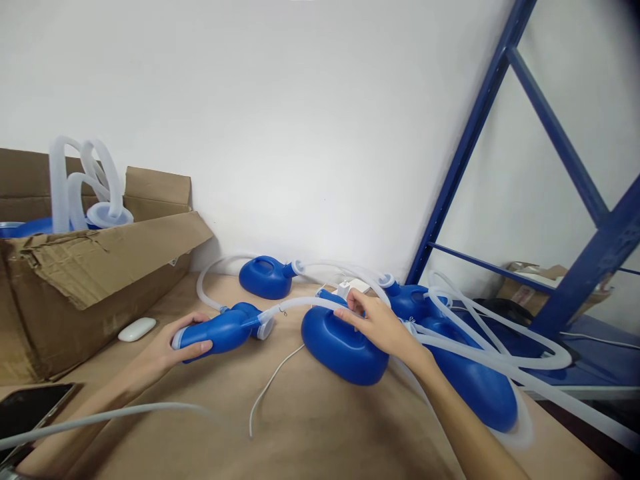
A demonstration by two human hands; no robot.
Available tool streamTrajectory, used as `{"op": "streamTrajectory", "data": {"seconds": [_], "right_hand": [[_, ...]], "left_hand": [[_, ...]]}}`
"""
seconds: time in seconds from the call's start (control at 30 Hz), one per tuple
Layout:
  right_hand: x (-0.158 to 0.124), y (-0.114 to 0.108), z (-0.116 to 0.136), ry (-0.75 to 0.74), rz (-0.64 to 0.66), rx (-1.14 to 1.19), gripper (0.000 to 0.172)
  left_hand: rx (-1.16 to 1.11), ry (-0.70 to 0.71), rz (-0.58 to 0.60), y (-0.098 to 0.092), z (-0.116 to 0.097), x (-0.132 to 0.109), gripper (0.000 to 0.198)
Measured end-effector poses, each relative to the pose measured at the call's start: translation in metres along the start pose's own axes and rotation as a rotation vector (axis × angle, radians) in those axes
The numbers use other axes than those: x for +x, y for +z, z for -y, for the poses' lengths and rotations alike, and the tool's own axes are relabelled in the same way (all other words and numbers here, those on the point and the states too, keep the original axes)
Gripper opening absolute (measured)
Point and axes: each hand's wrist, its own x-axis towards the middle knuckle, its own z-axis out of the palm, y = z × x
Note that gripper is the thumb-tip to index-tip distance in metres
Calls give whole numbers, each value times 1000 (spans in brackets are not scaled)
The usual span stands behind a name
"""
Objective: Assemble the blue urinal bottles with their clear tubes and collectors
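Observation:
My left hand [173,347] is wrapped round the near end of a blue plastic bottle [220,333] that lies on its side, left of centre. A translucent tube [295,302] runs from this bottle's neck to the right. My right hand [367,319] has its thumb and fingers closed on that tube, above a second blue bottle [345,350] with a handle. Behind them rests another blue bottle [265,279] near the wall. More blue bottles [470,373] with coiled tubes lie to the right.
An open cardboard box [90,280] with tubes stands at the left. Near it are a white mouse [137,329] and a dark phone [35,413]. A thin white cable [273,380] lies on the table [300,433]. Blue shelving [465,147] stands at the right.

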Motion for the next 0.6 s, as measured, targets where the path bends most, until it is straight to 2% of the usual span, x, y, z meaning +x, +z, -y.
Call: {"op": "streamTrajectory", "data": {"seconds": [0.1, 0.2, 0.4, 0.5, 0.6], "right_hand": [[1, -2, 4, -27, 36, 13, 36], [3, 2, 14, -150, 126, -28, 38], [12, 36, 50, -459, 80, -441, 38], [17, 51, 62, -520, 127, -488, 30], [17, 60, 63, -536, 137, -480, 28]], "left_hand": [[10, -6, 19, 1, 3, 0, 54], [27, 14, 45, 1, 4, 1, 54], [96, 17, 130, 1, 9, 2, 57], [118, 12, 125, 2, 10, 2, 58], [74, 13, 84, 5, 7, 0, 56]]}}
